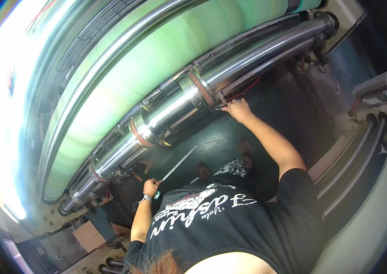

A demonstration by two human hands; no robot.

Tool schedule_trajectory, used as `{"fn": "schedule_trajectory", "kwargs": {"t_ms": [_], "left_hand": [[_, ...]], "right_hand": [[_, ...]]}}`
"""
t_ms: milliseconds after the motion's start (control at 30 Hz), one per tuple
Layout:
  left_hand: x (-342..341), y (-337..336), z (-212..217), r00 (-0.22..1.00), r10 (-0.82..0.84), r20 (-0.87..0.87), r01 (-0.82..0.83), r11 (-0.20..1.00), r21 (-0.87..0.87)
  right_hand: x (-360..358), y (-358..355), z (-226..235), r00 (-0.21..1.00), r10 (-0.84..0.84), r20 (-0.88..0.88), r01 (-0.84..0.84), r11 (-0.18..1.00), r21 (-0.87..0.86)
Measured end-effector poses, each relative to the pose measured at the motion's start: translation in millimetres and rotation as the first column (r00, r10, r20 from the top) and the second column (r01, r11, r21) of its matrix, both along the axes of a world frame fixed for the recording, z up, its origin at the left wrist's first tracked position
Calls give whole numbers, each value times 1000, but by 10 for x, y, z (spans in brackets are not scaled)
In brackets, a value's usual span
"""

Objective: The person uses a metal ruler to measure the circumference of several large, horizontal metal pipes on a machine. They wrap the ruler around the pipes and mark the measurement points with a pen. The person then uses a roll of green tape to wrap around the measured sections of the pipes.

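Note:
My left hand (151, 187), with a watch on its wrist, is closed around a tape measure (178, 164). Its pale marked blade sticks out forward and to the right, over the dark floor. Reaching farther ahead, my right hand (238, 110) is at the underside of a shiny metal roller (171, 111). Its fingers are bent together at a small bracket (221, 101), beside a reddish-brown ring (201, 88) around the roller. What they pinch is too small to make out.
A wide pale-green roller (166, 55) runs behind the metal one. Thin red wire (249, 86) hangs near my right hand. Dark rollers (353, 160) lie in a machine frame at the right. A cardboard sheet (89, 236) stands at the lower left.

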State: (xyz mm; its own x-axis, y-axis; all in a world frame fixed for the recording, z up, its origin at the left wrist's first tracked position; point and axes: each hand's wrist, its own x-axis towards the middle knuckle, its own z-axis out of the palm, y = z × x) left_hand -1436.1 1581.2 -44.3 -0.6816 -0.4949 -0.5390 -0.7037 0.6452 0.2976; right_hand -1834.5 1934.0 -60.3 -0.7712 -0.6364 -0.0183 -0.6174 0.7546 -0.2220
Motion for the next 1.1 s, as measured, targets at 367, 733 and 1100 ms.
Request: {"fn": "schedule_trajectory", "kwargs": {"t_ms": [367,733,1100], "left_hand": [[47,-205,309,980,-151,132,160,985,-59],[64,-54,492,987,-55,149,63,997,-48],[107,3,109,984,-167,-60,166,986,-24]], "right_hand": [[608,-404,-644,868,-484,107,478,760,-440],[779,-612,-711,785,-504,361,615,561,-555],[752,-533,-780,787,-311,532,606,549,-575]]}}
